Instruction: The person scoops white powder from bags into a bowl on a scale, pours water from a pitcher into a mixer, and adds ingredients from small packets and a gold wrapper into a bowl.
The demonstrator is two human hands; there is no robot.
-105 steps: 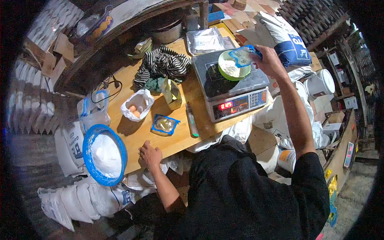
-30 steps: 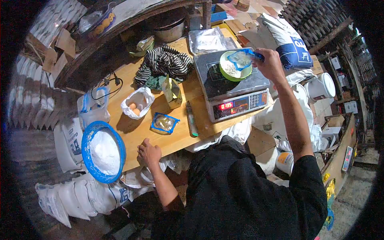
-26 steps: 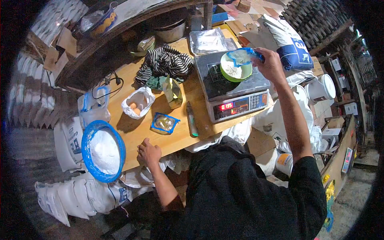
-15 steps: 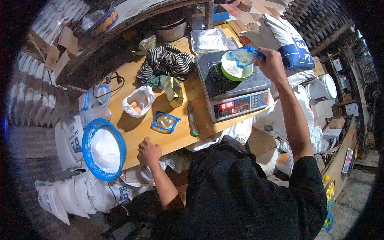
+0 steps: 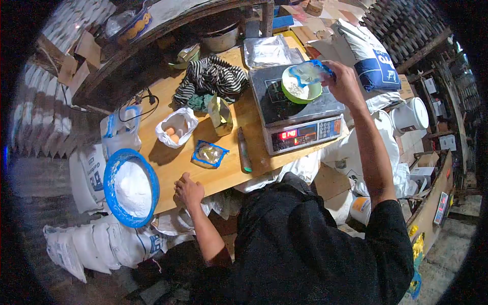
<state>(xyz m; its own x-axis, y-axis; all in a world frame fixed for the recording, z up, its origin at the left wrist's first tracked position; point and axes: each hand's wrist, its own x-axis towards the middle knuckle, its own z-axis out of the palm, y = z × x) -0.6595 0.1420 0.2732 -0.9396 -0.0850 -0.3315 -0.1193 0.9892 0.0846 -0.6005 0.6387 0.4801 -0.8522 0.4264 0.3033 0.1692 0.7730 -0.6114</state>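
Note:
My right hand [image 5: 341, 81] is closed on a clear plastic bag with blue edges [image 5: 310, 73], tilted over a green bowl [image 5: 311, 96] with white powder in it. Beneath the bowl is a digital scale [image 5: 305, 136] with lit red digits. At the table's front edge rests my left hand [image 5: 189, 192], fingers loosely apart and holding nothing. To its left stands a blue basin [image 5: 108, 190] heaped with white powder [image 5: 133, 189]. A small opened packet [image 5: 209, 154] and a green-tipped knife-like tool [image 5: 244, 151] lie between my hands.
Behind the packet are a white bag [image 5: 189, 118] with eggs, a gold pouch [image 5: 220, 116] and a striped cloth [image 5: 211, 81]. Clear plastic sheets [image 5: 265, 51] lie behind the scale. A large sack [image 5: 373, 61] and a white bucket [image 5: 418, 114] are at right.
The bag in my right hand has tilted and shifted slightly over the bowl. The scale's red digits read differently. My left hand has hardly moved.

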